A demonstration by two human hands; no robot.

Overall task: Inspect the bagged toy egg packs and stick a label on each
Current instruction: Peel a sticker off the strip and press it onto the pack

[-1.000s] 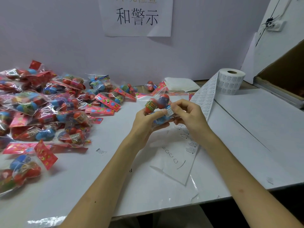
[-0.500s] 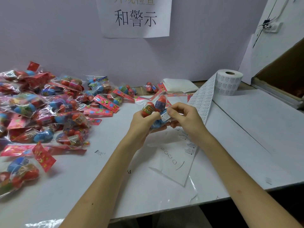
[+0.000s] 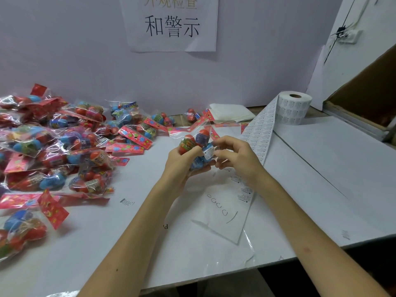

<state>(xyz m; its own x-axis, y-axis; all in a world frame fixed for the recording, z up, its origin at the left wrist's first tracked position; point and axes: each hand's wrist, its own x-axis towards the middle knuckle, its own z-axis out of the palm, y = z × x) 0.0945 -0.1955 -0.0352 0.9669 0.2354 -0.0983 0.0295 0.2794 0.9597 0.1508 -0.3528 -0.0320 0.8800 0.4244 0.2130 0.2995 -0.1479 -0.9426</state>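
Note:
My left hand [image 3: 179, 165] grips a clear bag of toy eggs [image 3: 192, 143], red and blue ones, held above the white table [image 3: 321, 168]. A small white label [image 3: 209, 151] sits on the bag's right side. My right hand [image 3: 237, 159] is against that side, its curled fingertips pinching the bag at the label's edge. Behind my right hand a strip of labels [image 3: 260, 136] runs from the label roll [image 3: 294, 108] down to a spent backing sheet [image 3: 225, 213].
A big pile of bagged egg packs [image 3: 53, 142] covers the table's left side. Folded white sheets [image 3: 230, 113] lie at the back. A cardboard box [image 3: 368, 93] stands at the right. A paper sign [image 3: 171, 24] hangs on the wall.
The label has gone from my right fingertips onto the bag. My right fingers have loosened and spread a little. Both hands stay in about the same place.

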